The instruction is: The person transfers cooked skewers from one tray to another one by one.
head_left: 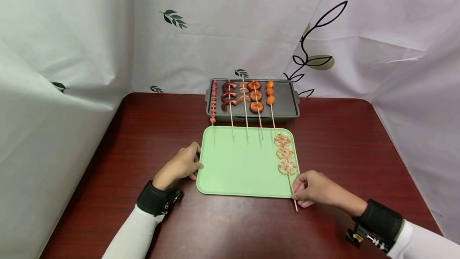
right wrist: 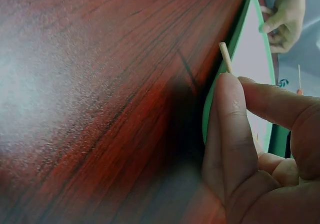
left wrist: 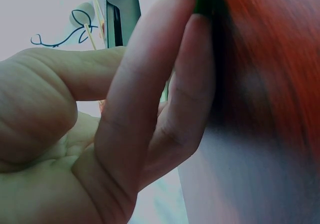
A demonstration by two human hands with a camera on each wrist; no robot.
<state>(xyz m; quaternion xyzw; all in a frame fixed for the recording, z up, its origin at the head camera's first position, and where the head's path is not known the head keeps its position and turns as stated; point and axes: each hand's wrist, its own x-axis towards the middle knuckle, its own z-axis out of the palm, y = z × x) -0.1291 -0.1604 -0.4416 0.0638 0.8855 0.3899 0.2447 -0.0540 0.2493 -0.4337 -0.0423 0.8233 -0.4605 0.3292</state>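
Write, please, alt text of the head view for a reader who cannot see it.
A person's right hand pinches a lotus-root skewer near its lower end, at the right side of a green tray, while the left hand holds the tray's left edge. Behind, five other skewers rest on a grey grill on the dark red table.

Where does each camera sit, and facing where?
Head: on the head, facing forward and down at the pale green rectangular tray; left hand, right hand, white sleeves show.
Left wrist: worn there, facing red wood-grain table; left hand shows.
Right wrist: worn there, facing thin wooden stick; both hands show.
Head and right wrist share tray and both hands.
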